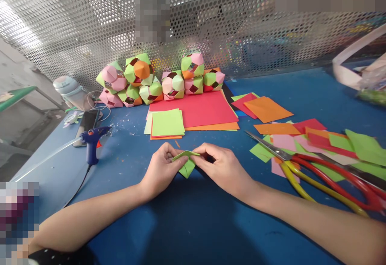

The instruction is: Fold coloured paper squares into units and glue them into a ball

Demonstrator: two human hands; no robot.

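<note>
A small piece of folded green paper [187,169] is held up over the near middle of the blue table. My left hand [163,168] pinches its left side between thumb and fingers. On the opposite edge, my right hand [220,166] grips it the same way, both thumbs nearly meeting at the centre. One corner of the paper points down toward me, and creases run across it. The fingertips behind the paper are partly hidden. Just beyond my hands lies a stack of square sheets with a green one [167,122] on top.
Folded paper balls [173,85] line the mesh panel [241,27] behind larger red sheets [208,110]. Left are a blue glue gun [93,146], a phone [86,125] and a bottle [72,92]. Scissors [282,154] with red and yellow handles lie right, on coloured scraps [337,142], near orange squares [267,109].
</note>
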